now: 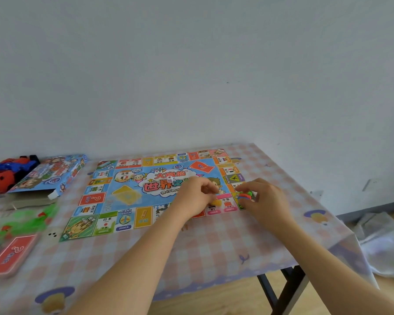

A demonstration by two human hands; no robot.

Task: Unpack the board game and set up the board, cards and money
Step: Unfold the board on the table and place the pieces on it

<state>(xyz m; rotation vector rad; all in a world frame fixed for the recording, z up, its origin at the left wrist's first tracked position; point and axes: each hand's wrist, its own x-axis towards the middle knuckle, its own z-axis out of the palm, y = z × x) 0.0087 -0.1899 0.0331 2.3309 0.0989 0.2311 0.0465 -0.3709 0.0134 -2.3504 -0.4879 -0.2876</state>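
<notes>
The colourful game board [127, 196] lies unfolded on the checked tablecloth. A white die [170, 179] rests near the board's middle. My left hand [195, 196] sits over the board's near edge, fingers pinched on a small yellow piece [216, 203]. My right hand [263, 200] is at the board's near right corner, closed around several red, green and blue playing pieces [245, 196]. A red card deck [13, 254] lies at the near left. The blue game box [48, 175] is at the far left.
A red and blue toy [7, 172] stands behind the box. Green plastic wrapping [21, 220] lies beside the red deck. The table's right edge [323, 214] drops to the floor, where white plastic bags [382, 244] lie. A wall stands close behind the table.
</notes>
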